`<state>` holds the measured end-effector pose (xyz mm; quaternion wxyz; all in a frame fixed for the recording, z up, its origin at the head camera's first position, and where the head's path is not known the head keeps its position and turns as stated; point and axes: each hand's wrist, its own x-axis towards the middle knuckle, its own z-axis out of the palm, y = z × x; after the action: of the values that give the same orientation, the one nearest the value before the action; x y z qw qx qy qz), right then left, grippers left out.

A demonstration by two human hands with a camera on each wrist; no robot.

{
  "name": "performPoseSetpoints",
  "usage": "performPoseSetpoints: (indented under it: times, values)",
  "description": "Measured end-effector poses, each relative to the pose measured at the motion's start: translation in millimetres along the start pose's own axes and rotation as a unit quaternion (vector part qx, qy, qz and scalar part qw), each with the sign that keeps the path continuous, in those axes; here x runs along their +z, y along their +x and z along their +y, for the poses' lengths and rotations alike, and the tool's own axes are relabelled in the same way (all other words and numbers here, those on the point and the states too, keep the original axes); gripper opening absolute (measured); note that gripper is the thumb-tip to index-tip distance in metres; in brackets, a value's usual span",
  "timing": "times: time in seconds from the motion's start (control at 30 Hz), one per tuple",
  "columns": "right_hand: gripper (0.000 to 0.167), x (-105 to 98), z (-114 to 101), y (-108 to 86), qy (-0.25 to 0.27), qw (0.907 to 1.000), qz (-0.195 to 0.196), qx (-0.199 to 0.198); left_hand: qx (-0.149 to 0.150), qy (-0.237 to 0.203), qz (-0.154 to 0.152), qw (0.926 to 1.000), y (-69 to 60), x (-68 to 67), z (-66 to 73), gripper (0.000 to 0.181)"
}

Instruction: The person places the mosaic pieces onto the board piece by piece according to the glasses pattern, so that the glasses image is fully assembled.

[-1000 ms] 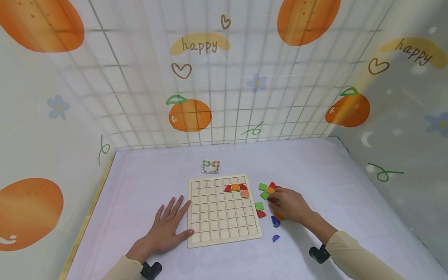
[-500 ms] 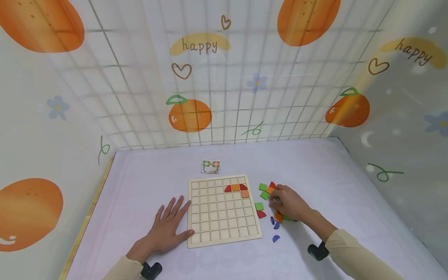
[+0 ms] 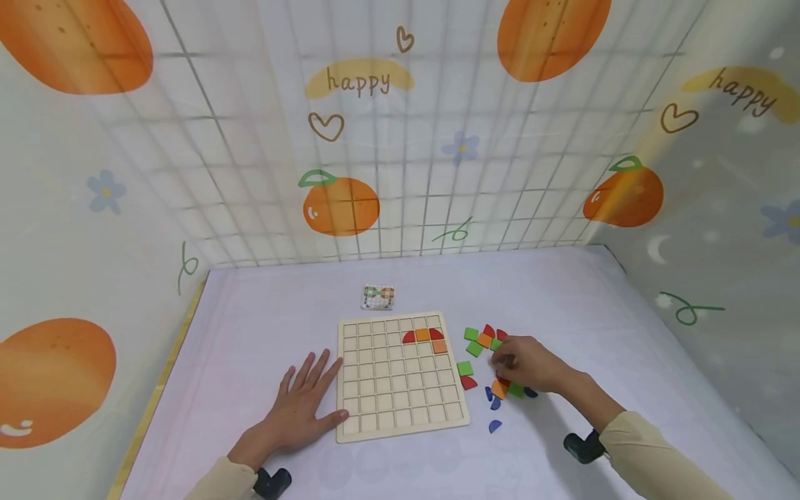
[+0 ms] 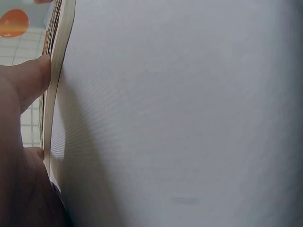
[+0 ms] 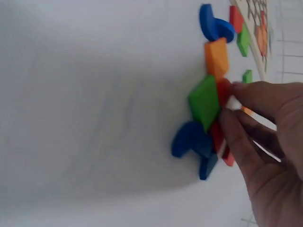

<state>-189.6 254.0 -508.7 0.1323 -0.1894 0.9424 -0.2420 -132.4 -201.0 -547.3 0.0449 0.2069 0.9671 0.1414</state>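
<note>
My left hand (image 3: 298,403) lies spread on the tablecloth, index finger and thumb touching the left edge of a wooden grid board (image 3: 400,375). Two red quarter-circle tiles (image 3: 435,334), an orange square tile (image 3: 423,335) and a paler orange one (image 3: 440,346) sit in its upper right cells. Over the loose tiles right of the board is my right hand (image 3: 537,364). In the right wrist view its thumb and index finger touch or nearly touch a red tile (image 5: 223,91) beside a green tile (image 5: 204,101), with a gap between the fingertips.
A small pattern card (image 3: 378,296) lies behind the board. Loose tiles lie along its right side: several green squares (image 3: 465,368), a red quarter circle (image 3: 468,382), an orange square (image 3: 500,389) and several blue half-round pieces (image 3: 495,426). Printed curtains (image 3: 400,173) surround the table.
My right hand has drawn slightly back to the right among the loose tiles, uncovering more red, green and blue ones. The left hand and the tiles on the board stay put.
</note>
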Motion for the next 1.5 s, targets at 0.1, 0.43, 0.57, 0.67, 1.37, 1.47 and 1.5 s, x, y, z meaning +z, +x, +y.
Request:
performPoseSetpoints:
  times: [0.1, 0.43, 0.57, 0.67, 1.37, 1.47, 1.5]
  values:
    - [0.021, -6, 1, -3.0, 0.012, 0.9997, -0.016, -0.017, -0.002, 0.007, 0.0, 1.0, 0.2, 0.5, -0.9, 0.092]
    - [0.022, -12, -2, -6.5, -0.008, 0.9968, -0.065, -0.045, 0.001, 0.014, 0.006, 0.9999, 1.4, -0.7, -1.5, 0.092]
    - [0.017, -10, -4, -7.5, -0.016, 0.997, -0.062, -0.044, -0.001, 0.014, 0.004, 0.9999, 1.8, -0.9, -0.9, 0.092]
    - [0.018, -7, -6, -9.1, -0.014, 0.9975, -0.057, -0.038, -0.002, 0.015, 0.004, 0.9999, 1.8, -0.1, -0.4, 0.092]
    - [0.016, 4, -45, 23.0, 0.079, 0.991, -0.059, -0.091, 0.0, 0.008, 0.017, 0.9998, -1.2, 2.7, 0.7, 0.091]
    - [0.021, 12, -50, 32.4, 0.081, 0.9916, -0.044, -0.091, 0.005, 0.005, 0.022, 0.9997, -1.1, 3.0, 0.8, 0.09]
    - [0.022, 15, -52, 35.4, 0.081, 0.992, -0.038, -0.09, 0.007, 0.004, 0.023, 0.9997, -1.1, 3.1, 1.0, 0.09]
